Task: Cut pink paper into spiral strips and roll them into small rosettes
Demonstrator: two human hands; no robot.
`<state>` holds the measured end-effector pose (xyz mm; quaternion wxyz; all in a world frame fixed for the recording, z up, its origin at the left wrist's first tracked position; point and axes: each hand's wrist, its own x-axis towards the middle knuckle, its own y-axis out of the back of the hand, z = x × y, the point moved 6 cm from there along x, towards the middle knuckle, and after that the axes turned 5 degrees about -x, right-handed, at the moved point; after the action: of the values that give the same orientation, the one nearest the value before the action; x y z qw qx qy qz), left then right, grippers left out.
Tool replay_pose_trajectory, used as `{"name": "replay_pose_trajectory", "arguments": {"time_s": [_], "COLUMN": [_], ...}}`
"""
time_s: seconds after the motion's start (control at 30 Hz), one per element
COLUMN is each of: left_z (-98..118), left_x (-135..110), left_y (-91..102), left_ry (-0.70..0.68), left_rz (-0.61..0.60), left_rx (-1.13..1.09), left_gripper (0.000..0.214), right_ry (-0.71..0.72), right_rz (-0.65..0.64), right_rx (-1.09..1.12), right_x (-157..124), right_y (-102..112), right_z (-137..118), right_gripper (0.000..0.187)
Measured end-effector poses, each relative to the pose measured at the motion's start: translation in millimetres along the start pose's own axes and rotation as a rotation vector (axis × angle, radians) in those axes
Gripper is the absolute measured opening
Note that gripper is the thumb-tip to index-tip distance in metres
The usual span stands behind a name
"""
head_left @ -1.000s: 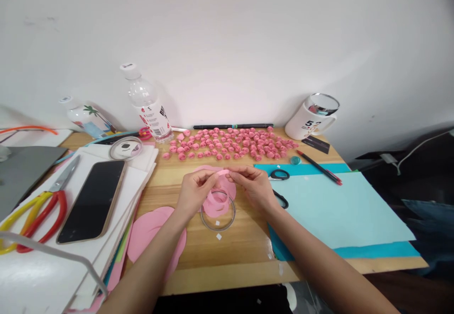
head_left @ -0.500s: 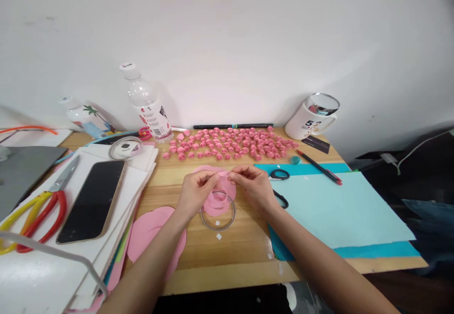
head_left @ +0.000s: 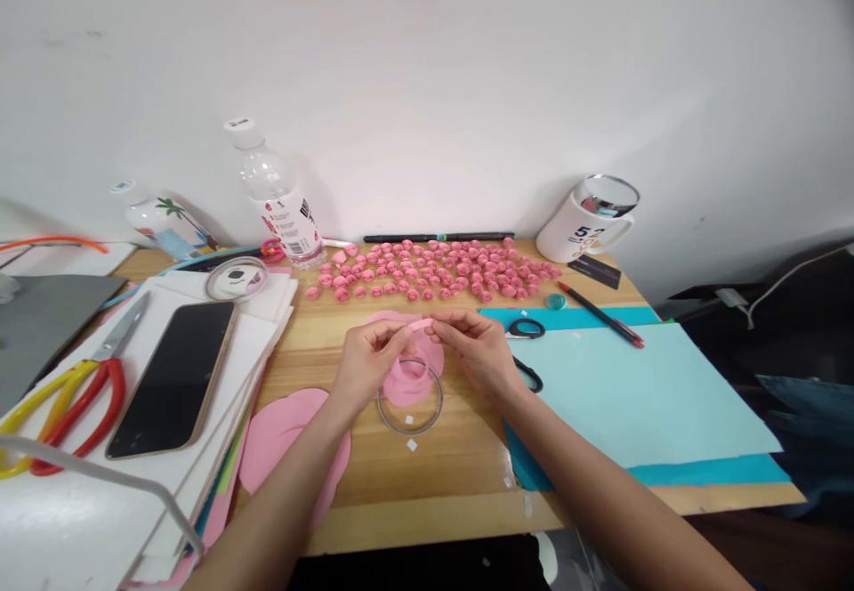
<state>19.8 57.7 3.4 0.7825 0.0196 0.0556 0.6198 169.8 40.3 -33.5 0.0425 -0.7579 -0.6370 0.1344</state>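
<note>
Between my fingertips is a pink paper strip [head_left: 420, 327]. My left hand [head_left: 366, 364] pinches its left end, while my right hand [head_left: 479, 352] pinches the right end with thumb and fingers. Below the hands, curved pink paper [head_left: 431, 358] hangs or lies near the table; how it joins the strip is hard to make out. A clear ring like a tape roll [head_left: 408, 432] overlaps its lower part. Several small rolled pink paper roses [head_left: 437, 271] lie beyond my hands. Larger pink paper discs [head_left: 284, 426] lie partly under my left forearm.
Left: a phone [head_left: 172, 377] and red-yellow scissors [head_left: 84, 404] on a paper stack, with a bottle [head_left: 284, 204] behind. Right: black-handled scissors [head_left: 527, 329], light blue paper [head_left: 640, 395], a pen [head_left: 600, 313] and a white mug [head_left: 580, 226]. Tiny white squares [head_left: 411, 445] dot the wooden table.
My right fingertips have shifted very slightly left, and the pink strip between my fingers has turned a little. Everything else stays where it was.
</note>
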Motion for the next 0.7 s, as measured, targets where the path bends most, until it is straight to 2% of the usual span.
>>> {"name": "replay_pose_trajectory", "arguments": {"time_s": [0.13, 0.33, 0.5, 0.7], "left_z": [2.0, 2.9, -4.3, 3.7], "left_x": [-1.1, -2.1, -1.9, -2.2], "left_y": [-0.7, -0.7, -1.8, -0.2], "left_ry": [0.0, 0.006, 0.054, 0.019], "left_rz": [-0.009, -0.008, -0.022, -0.013], "left_rx": [0.0, 0.01, -0.09, -0.007], "left_gripper": [0.02, 0.021, 0.019, 0.02], "right_ry": [0.004, 0.016, 0.04, 0.0], "right_rz": [0.0, 0.008, 0.013, 0.025], "right_rx": [-0.004, -0.027, -0.059, -0.028], "right_x": [-0.5, -2.1, -1.4, 0.3], "right_y": [-0.4, -1.3, 0.4, 2.5], "right_z": [-0.7, -4.3, -4.3, 1.0], "right_gripper": [0.026, 0.021, 0.018, 0.018]}}
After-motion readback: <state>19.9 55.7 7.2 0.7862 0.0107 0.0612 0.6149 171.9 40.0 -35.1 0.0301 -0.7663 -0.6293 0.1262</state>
